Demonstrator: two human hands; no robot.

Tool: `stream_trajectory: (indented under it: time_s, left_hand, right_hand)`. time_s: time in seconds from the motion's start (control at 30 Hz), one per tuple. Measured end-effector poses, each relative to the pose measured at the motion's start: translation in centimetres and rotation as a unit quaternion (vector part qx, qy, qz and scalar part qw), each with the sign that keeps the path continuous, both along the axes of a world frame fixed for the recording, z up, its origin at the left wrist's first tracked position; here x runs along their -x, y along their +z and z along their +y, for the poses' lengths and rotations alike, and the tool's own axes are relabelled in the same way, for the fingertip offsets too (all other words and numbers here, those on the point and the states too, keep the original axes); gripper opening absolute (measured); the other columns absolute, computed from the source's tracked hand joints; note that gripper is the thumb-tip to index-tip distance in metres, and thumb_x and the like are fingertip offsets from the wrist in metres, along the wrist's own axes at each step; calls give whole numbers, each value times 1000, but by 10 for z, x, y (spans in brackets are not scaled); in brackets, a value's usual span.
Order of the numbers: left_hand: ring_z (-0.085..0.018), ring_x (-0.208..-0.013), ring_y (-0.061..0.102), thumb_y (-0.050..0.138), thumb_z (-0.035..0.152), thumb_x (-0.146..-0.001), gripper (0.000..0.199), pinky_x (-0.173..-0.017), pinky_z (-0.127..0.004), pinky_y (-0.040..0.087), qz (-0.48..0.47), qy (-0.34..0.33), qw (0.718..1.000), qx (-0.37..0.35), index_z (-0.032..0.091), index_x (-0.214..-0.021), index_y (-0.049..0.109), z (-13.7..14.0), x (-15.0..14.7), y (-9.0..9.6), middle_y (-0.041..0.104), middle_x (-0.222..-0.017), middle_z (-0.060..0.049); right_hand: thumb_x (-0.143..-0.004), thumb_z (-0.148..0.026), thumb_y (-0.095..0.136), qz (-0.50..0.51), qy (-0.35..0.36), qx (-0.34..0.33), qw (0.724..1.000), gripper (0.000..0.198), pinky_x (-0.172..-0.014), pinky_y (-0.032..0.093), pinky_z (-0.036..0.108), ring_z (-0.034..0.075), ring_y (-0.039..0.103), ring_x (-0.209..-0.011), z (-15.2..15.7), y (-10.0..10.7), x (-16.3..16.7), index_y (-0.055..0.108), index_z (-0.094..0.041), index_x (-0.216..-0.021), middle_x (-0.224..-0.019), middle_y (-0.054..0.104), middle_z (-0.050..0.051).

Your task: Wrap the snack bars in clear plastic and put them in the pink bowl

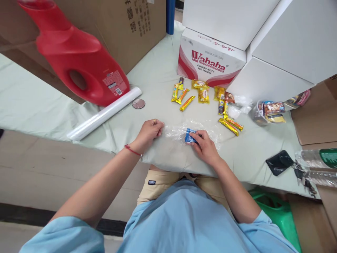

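Note:
A small blue snack packet (189,136) sits in the fingers of my right hand (205,147), over a clear plastic bag (173,131) that lies crumpled on the table. My left hand (150,133) is closed at the left end of that plastic, its fingertips pinching the edge. Beyond my hands lie several yellow-wrapped snack bars (187,103) and a pair of yellow-wrapped cakes (203,95). More yellow bars (228,127) rest to the right of the plastic.
A white plastic roll (105,114) and a round metal disc (138,103) lie left, beside a red jug (84,59). Behind stands a Wahaha carton (210,58). Rightward are a clear tub of snacks (260,113), a black phone or pouch (279,162) with keys, and clear bottles (313,158).

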State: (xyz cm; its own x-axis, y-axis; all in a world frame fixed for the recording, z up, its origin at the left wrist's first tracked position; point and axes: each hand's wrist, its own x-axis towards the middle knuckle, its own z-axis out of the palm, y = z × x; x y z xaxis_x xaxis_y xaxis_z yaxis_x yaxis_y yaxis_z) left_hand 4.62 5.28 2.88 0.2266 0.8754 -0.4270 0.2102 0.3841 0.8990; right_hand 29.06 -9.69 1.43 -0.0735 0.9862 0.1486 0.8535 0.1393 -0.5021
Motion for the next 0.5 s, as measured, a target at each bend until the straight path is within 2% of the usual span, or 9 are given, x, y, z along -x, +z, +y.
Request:
stream_trajectory:
  time_s: [0.07, 0.17, 0.23, 0.3, 0.37, 0.5]
  left_hand:
    - [-7, -45, 45, 72, 28, -67, 18, -45, -21, 27, 0, -19, 999, 35, 19, -77, 60, 2, 1, 2, 60, -62, 4]
    - [-7, -43, 40, 79, 26, -63, 21, -43, -22, 26, 23, -162, 985, 59, 17, -76, 66, 2, -9, 8, 65, -62, 0]
    - [-7, -43, 38, 82, 37, -68, 28, -43, -23, 26, 36, -231, 971, 58, 16, -69, 64, 1, -22, 13, 66, -60, -2]
    - [-7, -42, 36, 79, 53, -75, 41, -43, -24, 26, 42, -226, 972, 52, 17, -67, 60, -1, -35, 18, 67, -61, -4]
    - [-7, -42, 36, 79, 60, -74, 47, -43, -25, 26, 51, -204, 977, 32, 19, -67, 57, -2, -44, 21, 67, -61, -4]
    - [-9, -48, 41, 85, 45, -64, 38, -46, -23, 29, 62, -260, 963, -29, 18, -63, 59, -2, -44, 22, 57, -54, 2]
  right_hand:
    - [-106, -34, 51, 4, 3, -1, 1000, 43, -91, 61, 40, 27, 64, -114, 0, -2, -1, 61, -28, -147, -134, 55, 14]
    - [-106, -33, 51, 5, 4, -4, 1000, 43, -90, 61, 41, 27, 64, -114, 0, -3, -2, 61, -27, -147, -134, 54, 14]
    - [-106, -33, 52, 6, 5, -8, 1000, 43, -90, 61, 41, 27, 64, -113, 0, -3, -2, 61, -26, -147, -133, 55, 15]
    - [-106, -32, 53, 8, 7, -10, 1000, 42, -90, 61, 41, 27, 65, -112, 0, -4, -2, 62, -25, -146, -133, 55, 14]
    - [-105, -32, 53, 8, 7, -8, 1000, 42, -89, 61, 40, 26, 65, -111, 0, -4, -2, 62, -26, -146, -133, 55, 14]
    - [-105, -30, 55, 12, 8, -8, 1000, 42, -89, 61, 39, 25, 65, -110, 0, -4, -2, 61, -27, -146, -134, 55, 14]
